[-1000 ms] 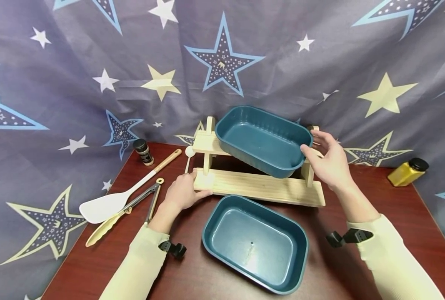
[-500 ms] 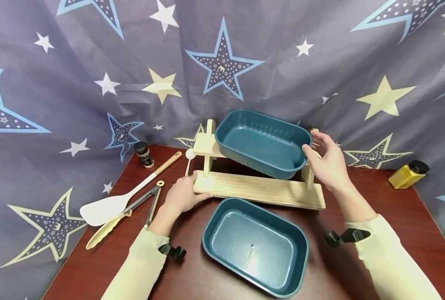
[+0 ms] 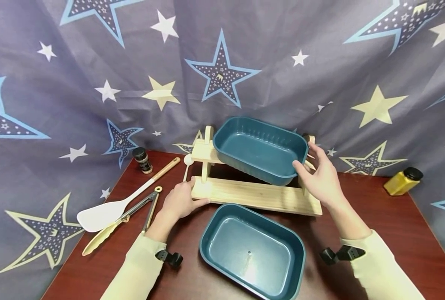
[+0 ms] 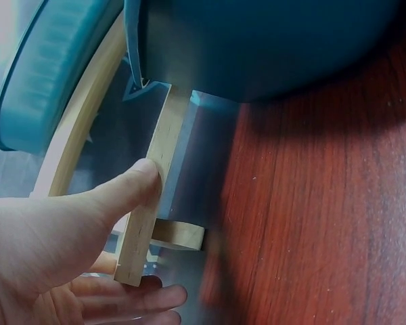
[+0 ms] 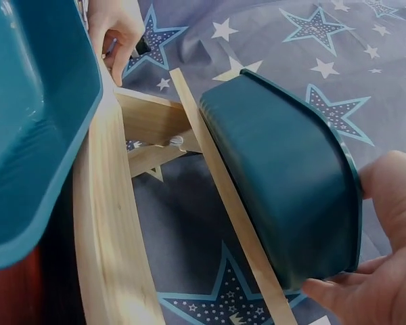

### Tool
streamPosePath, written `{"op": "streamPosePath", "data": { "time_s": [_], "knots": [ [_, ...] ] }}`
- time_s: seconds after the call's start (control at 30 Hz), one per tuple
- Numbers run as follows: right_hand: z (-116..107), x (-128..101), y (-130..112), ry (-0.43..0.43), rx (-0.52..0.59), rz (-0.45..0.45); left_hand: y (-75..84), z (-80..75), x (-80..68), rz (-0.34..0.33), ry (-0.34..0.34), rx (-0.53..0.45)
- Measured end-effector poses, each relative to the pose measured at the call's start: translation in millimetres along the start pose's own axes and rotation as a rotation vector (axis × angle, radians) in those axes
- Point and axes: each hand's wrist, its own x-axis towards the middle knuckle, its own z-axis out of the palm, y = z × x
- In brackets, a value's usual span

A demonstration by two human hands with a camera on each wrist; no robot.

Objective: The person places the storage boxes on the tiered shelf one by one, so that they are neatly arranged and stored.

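A two-tier wooden rack (image 3: 252,195) stands at the back of the table. On its upper shelf rests a teal plastic bin (image 3: 261,150), its front side overhanging the shelf. My right hand (image 3: 321,179) holds the bin's right end; in the right wrist view its thumb is at the rim and a fingertip (image 5: 325,291) at the base. My left hand (image 3: 179,201) grips the left end of the lower shelf, its thumb (image 4: 139,179) on the board's edge and the other fingers beyond it. A second teal bin (image 3: 248,246) sits on the table before the rack.
Left of the rack lie a white spatula (image 3: 102,214) with a wooden handle and tongs (image 3: 123,216). A small white-headed utensil (image 3: 188,160) is beside the rack. A black-capped spice jar (image 3: 143,160) stands back left, a yellow jar (image 3: 402,182) at right. A star-patterned cloth (image 3: 267,50) hangs behind.
The head view has tilted up slightly, so everything sits lower in it. Both hands keep their places on the rack and the upper bin; the right thumb laps a little further over the bin's side.
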Motion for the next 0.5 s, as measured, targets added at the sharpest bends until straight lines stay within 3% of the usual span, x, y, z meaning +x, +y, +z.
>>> {"op": "streamPosePath", "data": {
  "time_s": [0.5],
  "knots": [
    [3.1,6.7,-2.5,-0.011,0.027,0.022,-4.4,0.9,-0.5,0.014,0.01,-0.003]
  ]
}}
